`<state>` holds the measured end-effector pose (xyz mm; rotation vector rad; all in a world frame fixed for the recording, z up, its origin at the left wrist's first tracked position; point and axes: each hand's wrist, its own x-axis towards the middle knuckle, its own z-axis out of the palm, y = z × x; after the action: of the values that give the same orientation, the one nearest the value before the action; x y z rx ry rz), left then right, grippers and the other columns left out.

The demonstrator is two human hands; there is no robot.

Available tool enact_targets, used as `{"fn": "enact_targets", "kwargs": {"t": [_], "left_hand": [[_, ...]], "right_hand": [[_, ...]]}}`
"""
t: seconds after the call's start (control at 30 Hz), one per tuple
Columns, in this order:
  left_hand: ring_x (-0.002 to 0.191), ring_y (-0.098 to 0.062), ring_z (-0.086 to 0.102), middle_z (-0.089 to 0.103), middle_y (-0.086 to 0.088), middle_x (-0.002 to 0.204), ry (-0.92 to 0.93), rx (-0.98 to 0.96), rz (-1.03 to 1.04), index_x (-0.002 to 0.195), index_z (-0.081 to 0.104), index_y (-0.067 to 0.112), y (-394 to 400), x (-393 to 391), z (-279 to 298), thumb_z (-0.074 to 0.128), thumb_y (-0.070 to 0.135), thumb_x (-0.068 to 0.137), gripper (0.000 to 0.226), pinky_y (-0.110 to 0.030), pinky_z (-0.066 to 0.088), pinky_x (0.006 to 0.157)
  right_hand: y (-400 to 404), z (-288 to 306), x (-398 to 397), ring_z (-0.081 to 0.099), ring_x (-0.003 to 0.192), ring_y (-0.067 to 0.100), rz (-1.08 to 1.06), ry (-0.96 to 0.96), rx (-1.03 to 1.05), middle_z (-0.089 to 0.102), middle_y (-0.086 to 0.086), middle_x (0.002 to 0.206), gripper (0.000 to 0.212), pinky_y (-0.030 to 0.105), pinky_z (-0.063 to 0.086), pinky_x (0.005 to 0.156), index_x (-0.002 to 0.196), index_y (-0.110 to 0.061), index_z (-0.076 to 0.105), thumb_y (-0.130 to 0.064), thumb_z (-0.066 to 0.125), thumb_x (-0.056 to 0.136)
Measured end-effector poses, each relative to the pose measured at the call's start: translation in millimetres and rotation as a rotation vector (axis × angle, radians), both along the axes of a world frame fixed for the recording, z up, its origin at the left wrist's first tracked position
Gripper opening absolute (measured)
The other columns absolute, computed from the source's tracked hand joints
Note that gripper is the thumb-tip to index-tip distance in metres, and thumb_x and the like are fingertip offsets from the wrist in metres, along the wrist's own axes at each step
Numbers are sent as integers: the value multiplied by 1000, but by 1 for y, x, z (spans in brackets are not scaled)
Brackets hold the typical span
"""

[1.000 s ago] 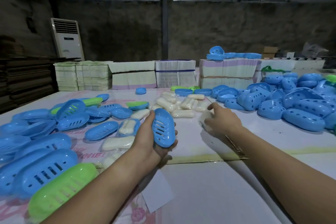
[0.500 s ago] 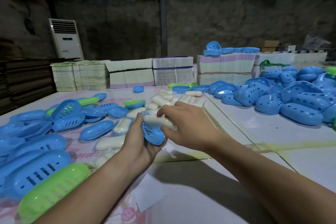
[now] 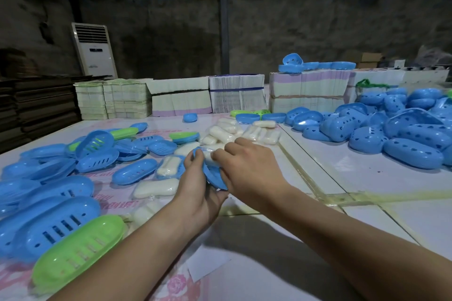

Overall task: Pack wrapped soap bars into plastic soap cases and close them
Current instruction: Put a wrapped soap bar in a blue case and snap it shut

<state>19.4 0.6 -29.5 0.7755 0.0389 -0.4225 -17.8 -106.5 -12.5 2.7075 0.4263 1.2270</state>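
My left hand (image 3: 195, 186) cups a blue slotted soap case half (image 3: 215, 176) at the table's middle. Over it, my right hand (image 3: 247, 166) presses a white wrapped soap bar (image 3: 208, 156) into that half; most of the bar is hidden under the fingers. Just behind the hands lies a loose pile of wrapped soap bars (image 3: 234, 132). Several blue case halves (image 3: 97, 161) and a green one (image 3: 78, 252) are spread at the left. Blue case parts with teardrop holes (image 3: 401, 137) are heaped at the right.
Bundled stacks of flat paper (image 3: 237, 95) line the far table edge, with several blue case halves (image 3: 315, 66) on top. Loose wrapped bars (image 3: 156, 188) lie left of my hands. A white paper slip (image 3: 208, 264) rests near the front. An air-conditioner unit (image 3: 94, 49) stands at the back left.
My right hand picked a wrapped bar from the pile and brought it back to the case half. My left hand turned the half from upright to cupped beneath the bar.
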Motion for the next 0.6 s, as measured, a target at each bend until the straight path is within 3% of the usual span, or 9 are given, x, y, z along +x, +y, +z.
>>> {"fn": "enact_targets", "kwargs": {"t": [0.1,0.17,0.2,0.27,0.3,0.33,0.4,0.47,0.6], "left_hand": [[135,-28,52,59,-17,142,29,-17,29,145,48,22,2,0,3,42,46,105,46,-50,35,117],[132,-27,55,61,-16,140,65,-32,27,144,50,19,4,0,5,43,46,105,48,-46,41,114],[128,-28,59,63,-16,136,88,-41,16,142,52,17,5,0,6,44,47,105,49,-43,49,107],[107,-27,69,68,-13,126,123,-71,-7,138,56,10,7,-1,8,44,49,104,53,-38,63,72],[94,-27,71,71,-13,118,132,-87,-16,134,59,7,8,-1,8,45,50,103,55,-34,62,56],[84,-28,73,73,-14,110,134,-97,-21,130,62,5,10,0,9,45,50,103,55,-32,59,49],[70,-29,76,76,-16,95,106,-94,-22,119,66,5,10,-2,11,43,49,104,52,-35,59,51],[69,-28,76,77,-15,92,72,-101,-35,113,67,7,9,-5,12,43,48,104,50,-39,62,55],[93,-29,70,71,-15,114,60,-96,-84,134,61,12,9,-5,11,43,50,103,52,-41,57,84]], "right_hand": [[-2,-2,3,60,90,26,17,101,90,68,1,88,24,32,44,65,106,-21,70,-29,66,84],[-4,-2,3,57,103,23,62,182,207,68,0,103,32,35,44,77,121,-27,66,-39,58,92],[-5,-2,2,57,104,21,106,219,278,68,-1,107,35,34,43,81,125,-29,64,-41,57,93],[-4,-2,2,57,102,16,196,294,388,68,-2,107,37,33,43,83,128,-31,64,-42,59,92],[-4,-3,3,56,100,14,223,323,412,68,-3,105,37,32,43,81,127,-31,65,-41,59,92],[-4,-4,4,55,100,13,241,338,437,67,-5,103,35,31,42,80,125,-30,66,-40,60,92],[-8,-6,9,53,100,13,261,340,512,68,-8,107,29,31,42,83,119,-28,70,-36,60,93],[-12,-7,13,49,107,15,262,358,579,66,-10,117,28,32,41,92,118,-29,70,-35,61,92],[-18,-8,15,44,115,13,237,388,602,64,-15,119,30,35,40,99,119,-34,67,-39,63,90]]}}
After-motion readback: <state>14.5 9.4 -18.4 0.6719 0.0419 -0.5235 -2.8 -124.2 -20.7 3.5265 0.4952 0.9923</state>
